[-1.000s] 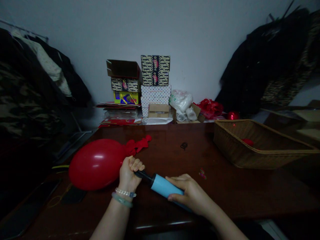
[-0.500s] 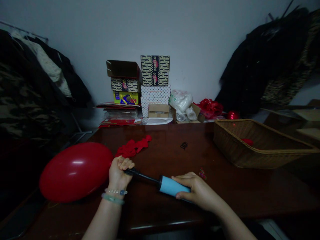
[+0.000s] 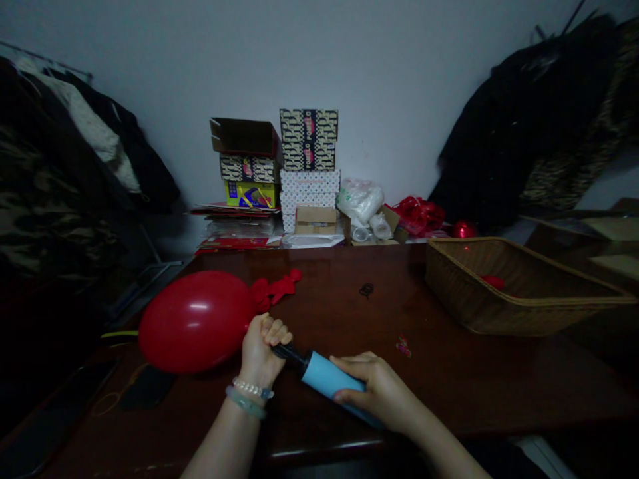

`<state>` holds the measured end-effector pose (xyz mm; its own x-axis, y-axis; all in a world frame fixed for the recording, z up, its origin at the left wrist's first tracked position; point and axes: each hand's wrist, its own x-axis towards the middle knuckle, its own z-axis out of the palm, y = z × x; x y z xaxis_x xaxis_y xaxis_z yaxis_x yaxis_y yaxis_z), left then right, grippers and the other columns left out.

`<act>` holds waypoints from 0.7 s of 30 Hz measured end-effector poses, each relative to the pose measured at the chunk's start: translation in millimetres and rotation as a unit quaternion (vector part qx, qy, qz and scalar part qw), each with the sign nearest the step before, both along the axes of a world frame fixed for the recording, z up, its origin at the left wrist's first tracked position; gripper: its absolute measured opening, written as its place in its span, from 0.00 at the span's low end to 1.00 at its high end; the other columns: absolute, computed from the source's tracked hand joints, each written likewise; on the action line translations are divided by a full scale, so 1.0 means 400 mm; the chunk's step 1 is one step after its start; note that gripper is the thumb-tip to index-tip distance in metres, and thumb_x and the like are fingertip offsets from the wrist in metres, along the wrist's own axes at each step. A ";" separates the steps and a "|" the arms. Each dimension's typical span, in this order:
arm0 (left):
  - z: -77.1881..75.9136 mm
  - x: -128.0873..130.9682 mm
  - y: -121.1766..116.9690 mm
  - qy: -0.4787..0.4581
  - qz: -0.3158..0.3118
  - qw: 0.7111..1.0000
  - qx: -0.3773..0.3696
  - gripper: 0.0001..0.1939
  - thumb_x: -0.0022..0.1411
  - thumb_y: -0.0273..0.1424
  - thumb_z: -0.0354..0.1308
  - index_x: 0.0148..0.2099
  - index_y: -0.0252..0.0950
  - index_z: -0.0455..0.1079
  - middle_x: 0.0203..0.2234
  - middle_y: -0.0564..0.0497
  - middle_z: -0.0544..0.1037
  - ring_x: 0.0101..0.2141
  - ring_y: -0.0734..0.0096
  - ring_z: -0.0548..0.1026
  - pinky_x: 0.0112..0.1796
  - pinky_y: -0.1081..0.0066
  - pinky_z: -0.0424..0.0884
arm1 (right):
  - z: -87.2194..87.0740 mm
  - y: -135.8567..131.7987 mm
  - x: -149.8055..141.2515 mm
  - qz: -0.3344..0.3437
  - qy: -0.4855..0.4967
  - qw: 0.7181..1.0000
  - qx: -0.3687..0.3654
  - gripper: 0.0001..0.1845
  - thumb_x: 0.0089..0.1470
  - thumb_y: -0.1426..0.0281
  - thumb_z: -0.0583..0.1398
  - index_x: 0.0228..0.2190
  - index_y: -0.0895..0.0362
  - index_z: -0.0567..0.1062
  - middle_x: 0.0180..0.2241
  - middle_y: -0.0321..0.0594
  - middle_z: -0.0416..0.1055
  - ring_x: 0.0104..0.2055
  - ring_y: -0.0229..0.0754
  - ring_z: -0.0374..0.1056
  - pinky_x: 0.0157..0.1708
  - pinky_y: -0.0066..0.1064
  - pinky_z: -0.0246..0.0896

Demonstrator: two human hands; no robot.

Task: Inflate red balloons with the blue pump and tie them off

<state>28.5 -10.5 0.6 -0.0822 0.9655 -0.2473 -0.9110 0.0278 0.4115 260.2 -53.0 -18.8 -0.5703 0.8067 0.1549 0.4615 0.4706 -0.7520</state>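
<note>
My left hand (image 3: pixel 264 349) is closed around the black end of a hand balloon pump, and the neck of an inflated red balloon (image 3: pixel 197 321) goes into the same fist. The balloon stands out to the left of the fist, round and glossy. My right hand (image 3: pixel 377 389) grips the light blue barrel of the balloon pump (image 3: pixel 329 379), thumb on the near side and fingers over the top. Only a short length of black rod shows between barrel and fist. Behind the balloon lie deflated red balloons (image 3: pixel 282 287), partly hidden by it.
A wicker basket (image 3: pixel 499 319) with something red inside stands at the right. Black bands (image 3: pixel 367 290) and a small colourful bundle (image 3: pixel 403 346) lie mid-table. A dark phone-like slab (image 3: pixel 60 412) is at the left edge. Stacked boxes (image 3: pixel 309 186) line the wall.
My left hand has moved right with the balloon, towards the blue barrel, and the exposed black rod is much shorter. The barrel has shifted slightly left and tilts more.
</note>
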 end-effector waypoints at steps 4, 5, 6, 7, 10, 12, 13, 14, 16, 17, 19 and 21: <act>-0.005 -0.002 0.002 0.006 0.001 1.000 -0.010 0.21 0.59 0.23 0.49 0.17 0.37 0.47 0.09 0.60 0.49 0.10 0.82 0.51 0.16 0.76 0.52 | 0.003 -0.005 -0.009 -0.002 0.007 1.000 0.009 0.31 0.51 0.52 0.64 0.54 0.47 0.71 0.52 0.39 0.73 0.51 0.52 0.71 0.53 0.38 0.60; -0.003 -0.005 0.002 0.007 0.002 1.000 -0.007 0.21 0.59 0.23 0.49 0.17 0.37 0.46 0.09 0.60 0.49 0.10 0.82 0.52 0.16 0.76 0.52 | 0.006 -0.006 -0.011 -0.004 0.008 1.000 0.014 0.30 0.51 0.53 0.65 0.54 0.47 0.71 0.52 0.39 0.73 0.50 0.51 0.71 0.52 0.37 0.61; 0.000 -0.008 0.001 0.008 0.004 1.000 -0.004 0.21 0.58 0.23 0.49 0.17 0.37 0.46 0.09 0.60 0.49 0.10 0.82 0.52 0.16 0.76 0.52 | 0.009 -0.007 -0.012 -0.005 0.006 1.000 0.019 0.31 0.50 0.53 0.65 0.55 0.46 0.71 0.52 0.38 0.73 0.50 0.51 0.71 0.52 0.37 0.60; 0.003 -0.011 0.000 0.006 0.007 1.000 -0.002 0.21 0.58 0.22 0.49 0.17 0.37 0.46 0.09 0.60 0.49 0.10 0.82 0.52 0.16 0.76 0.52 | 0.012 -0.007 -0.013 -0.006 0.003 1.000 0.024 0.31 0.50 0.53 0.65 0.55 0.46 0.71 0.52 0.38 0.73 0.51 0.51 0.71 0.52 0.37 0.60; 0.013 -0.020 -0.003 0.000 0.014 1.000 -0.007 0.21 0.58 0.22 0.49 0.17 0.37 0.46 0.09 0.60 0.49 0.10 0.82 0.52 0.16 0.77 0.52 | 0.019 -0.007 -0.015 -0.004 -0.011 1.000 0.029 0.33 0.50 0.52 0.65 0.56 0.46 0.70 0.52 0.38 0.73 0.51 0.52 0.70 0.54 0.38 0.59; 0.016 -0.028 -0.002 0.001 0.019 1.000 -0.007 0.21 0.58 0.22 0.49 0.17 0.37 0.46 0.09 0.60 0.50 0.10 0.82 0.52 0.16 0.77 0.53 | 0.022 -0.006 -0.012 -0.001 -0.018 0.999 0.027 0.33 0.50 0.52 0.65 0.56 0.46 0.69 0.53 0.38 0.72 0.51 0.52 0.70 0.55 0.39 0.58; 0.017 -0.034 -0.001 0.004 0.021 1.000 -0.004 0.21 0.58 0.21 0.49 0.17 0.37 0.46 0.09 0.60 0.50 0.10 0.82 0.53 0.16 0.76 0.53 | 0.023 -0.006 -0.010 -0.001 -0.021 0.999 0.025 0.33 0.50 0.52 0.65 0.56 0.46 0.69 0.54 0.39 0.72 0.52 0.52 0.70 0.55 0.40 0.58; 0.017 -0.042 0.001 0.008 0.025 1.000 -0.001 0.21 0.58 0.21 0.49 0.17 0.37 0.45 0.09 0.60 0.50 0.10 0.82 0.53 0.16 0.76 0.53 | 0.025 -0.005 -0.006 0.000 -0.025 0.999 0.021 0.33 0.50 0.52 0.65 0.56 0.46 0.69 0.54 0.39 0.71 0.53 0.52 0.69 0.55 0.40 0.57; 0.019 -0.062 0.006 0.014 0.034 0.999 0.004 0.20 0.57 0.21 0.49 0.17 0.37 0.45 0.08 0.60 0.51 0.10 0.82 0.53 0.16 0.76 0.53 | 0.029 -0.004 0.006 0.002 -0.027 1.000 0.011 0.33 0.50 0.53 0.65 0.56 0.46 0.69 0.55 0.39 0.70 0.54 0.52 0.68 0.57 0.40 0.56; 0.020 -0.073 0.007 0.017 0.041 0.999 0.004 0.20 0.57 0.21 0.49 0.17 0.37 0.45 0.08 0.60 0.51 0.10 0.82 0.53 0.16 0.77 0.53 | 0.032 -0.003 0.013 0.003 -0.027 1.000 0.006 0.33 0.50 0.53 0.65 0.56 0.47 0.69 0.56 0.39 0.69 0.55 0.52 0.68 0.57 0.40 0.55; 0.025 -0.093 0.009 0.020 0.057 0.998 0.005 0.20 0.57 0.19 0.47 0.17 0.37 0.46 0.08 0.60 0.51 0.09 0.82 0.53 0.16 0.77 0.53 | 0.037 -0.001 0.027 0.004 -0.028 1.000 -0.002 0.33 0.50 0.53 0.65 0.56 0.47 0.69 0.56 0.39 0.69 0.55 0.52 0.67 0.58 0.39 0.55; 0.031 -0.108 0.008 0.022 0.073 0.997 0.006 0.19 0.57 0.18 0.46 0.17 0.37 0.47 0.07 0.60 0.51 0.09 0.82 0.53 0.16 0.77 0.53 | 0.042 0.002 0.040 0.006 -0.028 1.000 -0.010 0.34 0.49 0.53 0.66 0.56 0.48 0.69 0.56 0.39 0.69 0.56 0.52 0.67 0.58 0.38 0.57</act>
<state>-14.7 -7.3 12.9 -0.2325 0.9450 -0.2299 -0.8863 -0.1086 0.4502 276.3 -52.1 -2.1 -0.5868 0.8028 0.1059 0.4983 0.4610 -0.7343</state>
